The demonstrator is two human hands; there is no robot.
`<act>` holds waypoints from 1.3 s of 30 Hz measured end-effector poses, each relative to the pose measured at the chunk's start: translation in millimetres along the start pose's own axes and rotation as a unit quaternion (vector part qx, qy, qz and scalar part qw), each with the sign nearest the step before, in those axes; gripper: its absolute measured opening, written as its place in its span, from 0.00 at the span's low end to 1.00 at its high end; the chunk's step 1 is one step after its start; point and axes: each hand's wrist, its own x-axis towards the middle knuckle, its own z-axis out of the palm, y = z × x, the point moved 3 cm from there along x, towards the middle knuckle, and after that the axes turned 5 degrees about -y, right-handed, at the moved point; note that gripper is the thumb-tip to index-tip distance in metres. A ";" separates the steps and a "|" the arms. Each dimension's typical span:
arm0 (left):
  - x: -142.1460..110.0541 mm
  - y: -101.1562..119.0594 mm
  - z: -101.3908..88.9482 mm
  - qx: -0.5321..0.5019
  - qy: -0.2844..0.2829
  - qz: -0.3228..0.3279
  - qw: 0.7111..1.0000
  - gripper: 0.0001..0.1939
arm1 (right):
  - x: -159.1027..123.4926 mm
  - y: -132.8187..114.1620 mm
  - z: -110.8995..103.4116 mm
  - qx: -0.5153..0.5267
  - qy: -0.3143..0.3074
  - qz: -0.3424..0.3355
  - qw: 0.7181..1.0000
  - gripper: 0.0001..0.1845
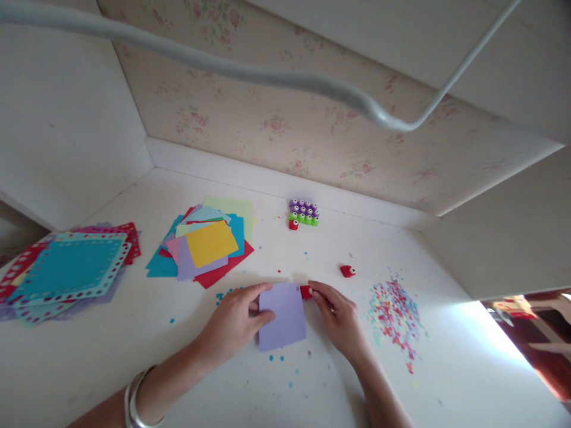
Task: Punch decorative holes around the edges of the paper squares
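Observation:
Pinched between the thumb and fingers of my left hand [243, 315] is a purple sheet of paper [283, 321], held at its left edge. A small hole shows near the sheet's top right corner. My right hand [336, 312] grips a small red paper punch [306, 292], which sits against the upper right edge of the purple sheet. The fingers cover part of this punch. Another red punch [348, 271] lies apart, beyond my right hand. Blue star-shaped cutouts [276, 358] are scattered below the sheet and beside my left hand.
Loose coloured papers [212, 244] are piled at back left. Farther left lies a stack of edge-punched sheets [80, 267]. Several purple and green punches [304, 211] stand in rows near the wall. Confetti [395, 312] is heaped right. A white cable [267, 77] crosses the upper view.

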 end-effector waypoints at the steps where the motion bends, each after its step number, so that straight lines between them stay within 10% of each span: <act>1: 0.2 0.1 -0.1 0.001 -0.001 -0.001 1.000 0.25 | 0.0 0.2 0.1 0.001 -0.001 0.000 1.000 0.14; 39: -0.2 8.3 -0.4 0.004 -0.007 -0.014 1.000 0.25 | 0.5 -1.7 2.7 -0.009 0.015 -0.011 1.000 0.12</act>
